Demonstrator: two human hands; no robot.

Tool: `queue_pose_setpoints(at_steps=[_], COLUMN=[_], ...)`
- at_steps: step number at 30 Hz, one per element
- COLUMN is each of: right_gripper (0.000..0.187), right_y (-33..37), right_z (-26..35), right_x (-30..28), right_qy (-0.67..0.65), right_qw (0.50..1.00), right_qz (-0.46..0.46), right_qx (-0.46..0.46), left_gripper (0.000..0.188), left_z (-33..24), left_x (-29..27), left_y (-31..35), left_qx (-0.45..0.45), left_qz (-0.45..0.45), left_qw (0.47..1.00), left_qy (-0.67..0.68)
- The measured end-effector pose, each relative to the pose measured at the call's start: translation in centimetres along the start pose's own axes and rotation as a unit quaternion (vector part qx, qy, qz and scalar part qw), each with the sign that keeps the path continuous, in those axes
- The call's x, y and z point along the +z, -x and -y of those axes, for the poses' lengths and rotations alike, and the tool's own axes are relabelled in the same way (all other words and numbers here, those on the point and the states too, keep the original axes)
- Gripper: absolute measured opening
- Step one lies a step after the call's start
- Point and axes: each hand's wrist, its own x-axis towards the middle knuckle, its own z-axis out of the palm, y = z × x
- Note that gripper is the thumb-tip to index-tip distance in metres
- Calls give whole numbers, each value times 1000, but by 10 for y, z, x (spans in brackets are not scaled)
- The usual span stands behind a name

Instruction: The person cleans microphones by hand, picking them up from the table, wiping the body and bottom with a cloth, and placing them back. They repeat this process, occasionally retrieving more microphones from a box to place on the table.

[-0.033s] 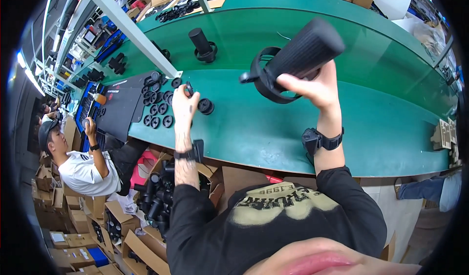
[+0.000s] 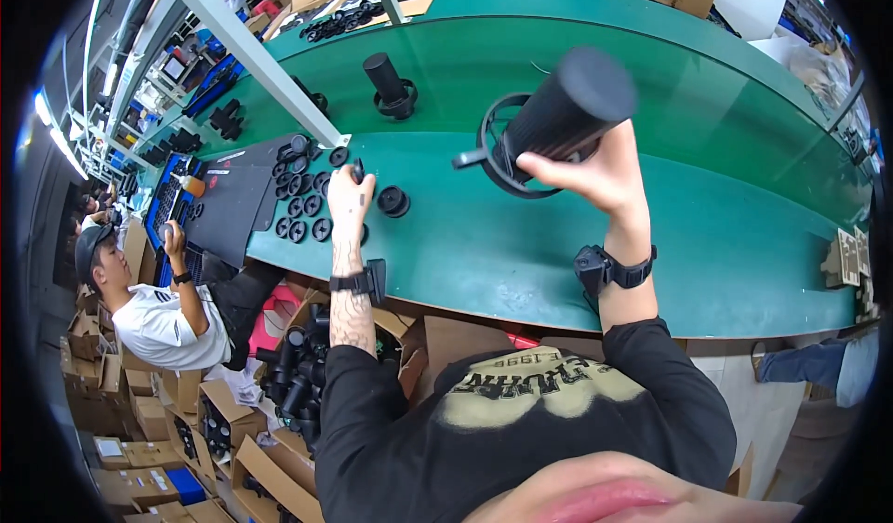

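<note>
My right hand (image 2: 595, 174) is raised above the bench, closed around a black ribbed cylinder (image 2: 567, 100). A spoked black ring (image 2: 493, 132) with a small side tab surrounds its lower end. The cylinder leans, its smooth round end up and to the right. At the left, my left hand (image 2: 350, 202) pinches a small black disc-like part (image 2: 358, 170), seen nearly edge-on and partly hidden by the fingers. Beside that hand lie several round black wheel-like caps (image 2: 298, 207). To its right sits a short stack of black caps (image 2: 393, 201).
Green workbench (image 2: 484, 272) with a raised green back panel. Another black cylinder with a ring (image 2: 386, 81) stands behind my left hand. A metal post (image 2: 260, 58) rises at the left. A co-worker (image 2: 167, 323) sits at the left, near boxes of black parts (image 2: 298, 374).
The cylinder in my right hand has tipped, its round end dropping slightly left and turning more toward me. My left hand has barely moved.
</note>
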Motion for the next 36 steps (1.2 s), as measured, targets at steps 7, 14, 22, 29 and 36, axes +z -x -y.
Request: queue_pose_setpoints(at_steps=[7,14,22,29,36], right_gripper=[50,37,39,35,28], right_y=[1,-5,5,13,44], right_z=[5,-23,-44,-23,-48], right_x=[17,25,74,90,135], right_qy=[257,-106,-684,-439,-52], right_qw=[943,989,679,854,987], right_qz=[-26,79,72,-17,149], right_qx=[-211,67,258,278,-32], left_gripper=[48,50,43,40,39], left_z=[69,-121,-188,-156,-52], left_x=[30,-38,-88,-96,-87], left_y=[-27,73,131,134,197], left_qx=[-94,-27,13,-21,-176], left_qz=[-8,146,90,143,9], left_qw=[991,791,824,762,650], left_qy=[-92,594,560,632,739])
